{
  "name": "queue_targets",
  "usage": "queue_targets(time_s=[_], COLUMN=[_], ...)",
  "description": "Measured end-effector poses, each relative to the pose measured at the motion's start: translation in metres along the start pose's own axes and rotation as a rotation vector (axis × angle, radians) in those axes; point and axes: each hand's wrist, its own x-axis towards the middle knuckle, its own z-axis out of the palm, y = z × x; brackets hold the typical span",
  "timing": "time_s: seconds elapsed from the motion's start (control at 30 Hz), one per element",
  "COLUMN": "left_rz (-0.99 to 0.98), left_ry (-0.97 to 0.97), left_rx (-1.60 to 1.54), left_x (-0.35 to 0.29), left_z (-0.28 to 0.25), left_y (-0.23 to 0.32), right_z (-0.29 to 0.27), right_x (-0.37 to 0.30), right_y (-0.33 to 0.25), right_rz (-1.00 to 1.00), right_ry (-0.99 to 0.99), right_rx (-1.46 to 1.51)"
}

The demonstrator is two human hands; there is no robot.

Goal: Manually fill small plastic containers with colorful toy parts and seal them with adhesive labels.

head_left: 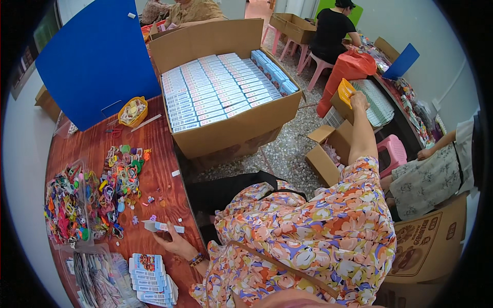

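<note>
My left hand [177,244] is closed around a small light-blue and white carton [160,226], held over the table's front edge with a flap standing open. Far out to the right, my right hand [359,100] grips a yellow plastic basket [345,93]; what the basket contains cannot be made out. Below my left hand, several flat blue-and-white cartons [149,280] lie in a fanned stack. Beside them a clear plastic tub [97,277] holds clear packets. Colourful hair ties and small charms [120,177] are heaped on the table, with more in a clear tray [67,205].
A large cardboard box [231,134] packed with rows of small cartons stands beyond the red wood-grain table [82,141]. Another yellow basket [134,113] sits near a blue board [97,61]. An open cardboard box [321,159] is on the floor. Other people work nearby; pink stools stand around.
</note>
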Motion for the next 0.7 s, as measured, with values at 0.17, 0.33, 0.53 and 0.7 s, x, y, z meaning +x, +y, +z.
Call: queue_targets(time_s=[0.17,0.33,0.53,0.7], left_rz=[-0.004,-0.086,-0.077,-0.072], left_ry=[-0.01,-0.012,0.029,0.081], left_rx=[-0.004,-0.124,-0.059,-0.116], left_x=[0.001,-0.004,0.0,0.002], left_z=[-0.003,0.0,-0.001,-0.003], left_y=[0.001,0.017,0.014,0.005], right_z=[0.002,0.001,-0.013,-0.012], right_x=[-0.002,-0.009,-0.044,-0.104], right_y=[-0.011,-0.029,-0.133,-0.245], right_rz=[0.011,-0.177,-0.689,-1.084], right_ry=[-0.006,0.128,0.453,0.464], right_rx=[0.0,-0.06,0.044,0.339])
